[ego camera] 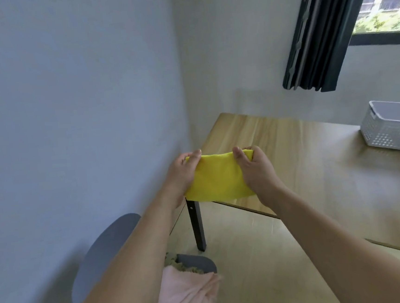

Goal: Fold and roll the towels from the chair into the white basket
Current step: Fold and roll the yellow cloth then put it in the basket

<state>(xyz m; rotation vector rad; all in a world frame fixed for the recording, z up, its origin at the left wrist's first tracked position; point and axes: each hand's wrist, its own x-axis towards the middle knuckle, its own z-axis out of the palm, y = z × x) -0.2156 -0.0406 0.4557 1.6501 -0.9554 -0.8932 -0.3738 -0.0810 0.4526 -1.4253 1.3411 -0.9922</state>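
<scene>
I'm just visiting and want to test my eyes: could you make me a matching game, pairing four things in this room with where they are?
Things:
1. yellow towel
2. pink towel
3. white basket
4. dark curtain

Places:
A. beside the window
B. on the grey chair
C. on the far right of the wooden table
D. held up between the left hand and right hand

Pairs: 1-D, 2-B, 3-C, 4-A

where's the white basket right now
The white basket sits on the wooden table at the far right of the head view, below the window, away from both hands.
</scene>
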